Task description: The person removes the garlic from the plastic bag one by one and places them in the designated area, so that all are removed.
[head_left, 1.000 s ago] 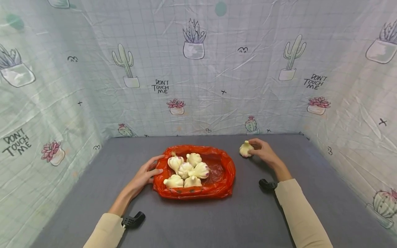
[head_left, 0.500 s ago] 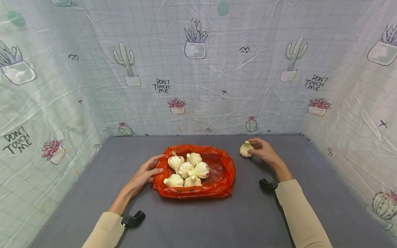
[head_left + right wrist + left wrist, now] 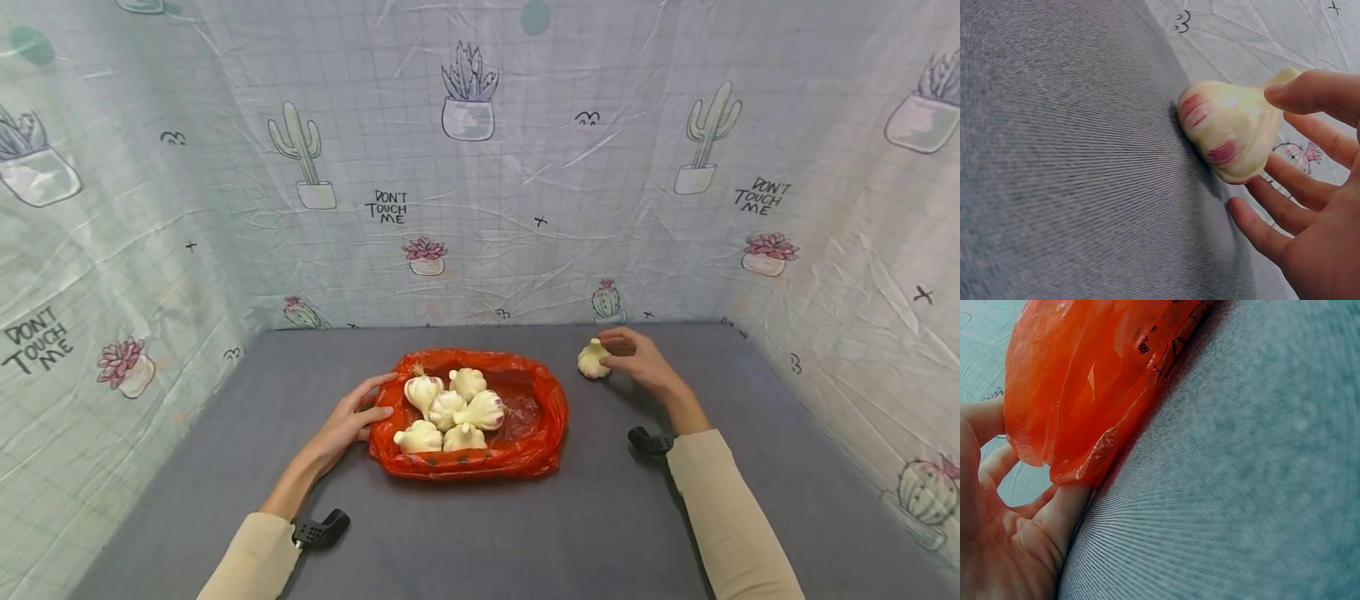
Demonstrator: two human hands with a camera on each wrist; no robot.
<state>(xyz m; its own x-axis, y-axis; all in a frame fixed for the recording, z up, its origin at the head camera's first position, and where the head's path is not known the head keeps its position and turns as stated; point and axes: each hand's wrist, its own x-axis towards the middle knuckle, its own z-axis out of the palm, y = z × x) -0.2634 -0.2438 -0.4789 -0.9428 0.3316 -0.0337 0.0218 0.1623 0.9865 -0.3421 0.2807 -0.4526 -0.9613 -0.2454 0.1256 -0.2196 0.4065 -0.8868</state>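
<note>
In the head view, a shallow container lined with a crinkled red plastic bag (image 3: 551,454) holds several white garlic bulbs (image 3: 447,411), mostly towards its left. My left hand (image 3: 347,423) rests against its left end with the fingers spread; in the left wrist view, fingers touch the red plastic (image 3: 1079,381). To the container's right, near the back of the table, another garlic bulb (image 3: 593,360) stands on the cloth, stem up. My right hand (image 3: 637,364) holds this bulb lightly between thumb and fingers. Purple streaks mark the bulb (image 3: 1229,125) in the right wrist view.
A dark grey cloth covers the table (image 3: 480,542). Pale curtains (image 3: 525,167) with printed cacti and lettering stand behind it and along both sides. Each wrist wears a black device, one on the left (image 3: 322,529) and one on the right (image 3: 649,442).
The head view shifts very slightly. Both hands, the container and the garlic bulbs otherwise keep their places.
</note>
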